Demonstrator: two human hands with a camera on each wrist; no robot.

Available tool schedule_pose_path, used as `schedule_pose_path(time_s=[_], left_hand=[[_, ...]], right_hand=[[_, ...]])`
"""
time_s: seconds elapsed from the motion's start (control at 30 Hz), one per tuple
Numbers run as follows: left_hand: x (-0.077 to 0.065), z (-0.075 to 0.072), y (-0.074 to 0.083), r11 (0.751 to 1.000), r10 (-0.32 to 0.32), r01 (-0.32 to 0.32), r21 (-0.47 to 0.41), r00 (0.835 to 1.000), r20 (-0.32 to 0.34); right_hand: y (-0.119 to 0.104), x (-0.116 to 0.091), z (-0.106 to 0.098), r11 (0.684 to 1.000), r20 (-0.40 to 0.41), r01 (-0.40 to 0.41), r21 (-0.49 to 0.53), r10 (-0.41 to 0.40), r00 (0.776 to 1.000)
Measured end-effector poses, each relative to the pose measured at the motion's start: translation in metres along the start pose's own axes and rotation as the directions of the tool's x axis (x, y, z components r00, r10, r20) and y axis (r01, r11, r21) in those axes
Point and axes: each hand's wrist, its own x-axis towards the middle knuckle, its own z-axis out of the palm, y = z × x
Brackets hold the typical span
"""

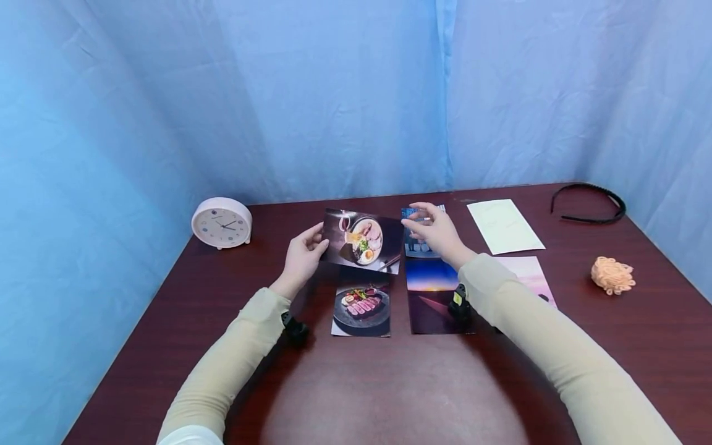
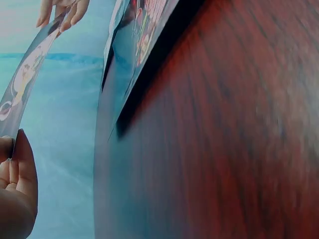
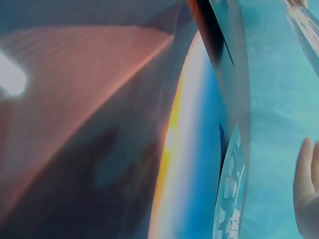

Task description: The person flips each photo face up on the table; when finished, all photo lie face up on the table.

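A glossy photo print of a ramen bowl (image 1: 364,242) is held up above the table, tilted. My left hand (image 1: 303,256) pinches its left edge between thumb and fingers. At the opposite edge, my right hand (image 1: 436,232) pinches the upper right corner; in the left wrist view the right hand's fingers (image 2: 75,12) meet the print's far end. Below the raised print lies a photo of sliced steak on a plate (image 1: 361,309). Under my right forearm is a sunset photo (image 1: 431,296), with a blue city photo (image 1: 414,244) behind it, partly covered by the hand.
A pink photo (image 1: 528,275) is partly hidden by the right sleeve, and a blank pale sheet (image 1: 506,225) lies behind it. A round alarm clock (image 1: 222,224) stands at the back left. On the right are a black headband (image 1: 620,207) and a peach-coloured scrunchie (image 1: 612,275).
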Motion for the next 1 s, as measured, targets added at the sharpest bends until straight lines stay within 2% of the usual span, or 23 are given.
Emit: schedule_pose_path(time_s=[0.17, 0.37, 0.53, 0.73, 0.87, 1.0], left_hand=[[-0.001, -0.007, 0.003, 0.996, 0.052, -0.054, 0.067, 0.998, 0.031], [0.0, -0.01, 0.007, 0.988, 0.093, -0.099, 0.12, 0.994, 0.055], [0.002, -0.009, 0.011, 0.988, 0.11, -0.115, 0.104, 0.993, 0.047], [0.002, -0.006, 0.014, 0.996, 0.091, -0.091, 0.001, 0.996, -0.019], [-0.002, 0.0, 0.016, 0.994, 0.007, -0.014, -0.107, 0.998, -0.062], [-0.01, 0.01, 0.019, 0.971, -0.078, 0.069, -0.229, 0.996, -0.033]], right_hand=[[-0.004, -0.003, 0.007, 0.998, 0.167, -0.003, -0.056, 0.012, 0.986], [-0.007, -0.008, 0.014, 0.98, 0.252, 0.046, -0.193, 0.004, 0.968], [-0.007, -0.011, 0.017, 0.971, 0.316, 0.073, -0.227, 0.002, 0.949], [-0.007, -0.013, 0.022, 0.981, 0.376, 0.052, -0.188, 0.023, 0.927], [-0.008, -0.014, 0.025, 0.987, 0.333, 0.031, -0.16, 0.025, 0.943], [-0.01, -0.013, 0.027, 0.994, 0.246, 0.007, -0.107, 0.02, 0.969]])
